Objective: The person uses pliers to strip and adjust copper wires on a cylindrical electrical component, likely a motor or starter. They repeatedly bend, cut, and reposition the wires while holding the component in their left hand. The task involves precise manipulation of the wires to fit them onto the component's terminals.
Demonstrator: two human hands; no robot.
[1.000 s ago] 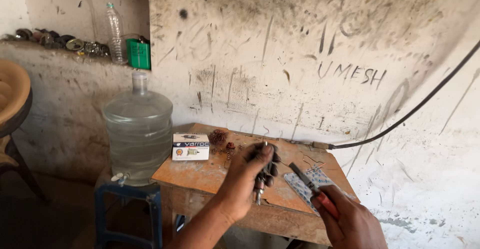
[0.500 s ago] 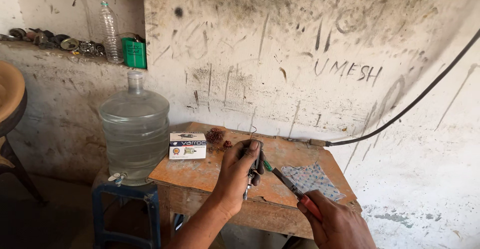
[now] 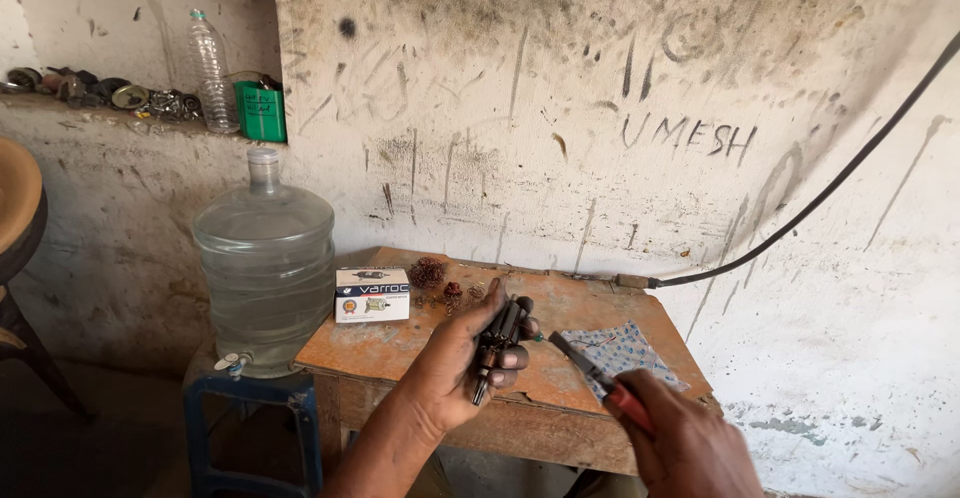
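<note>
The left hand (image 3: 462,373) grips a small dark motor part (image 3: 497,343) above the wooden table (image 3: 400,343), its long axis almost upright. Just to its right, the right hand (image 3: 690,448) holds red-handled pliers (image 3: 600,378), whose tip points up-left toward the part, close but not touching.

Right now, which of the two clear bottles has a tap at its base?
The big water jug standing on the blue stool beside the table. The slim plastic bottle up on the wall ledge has none.
</note>
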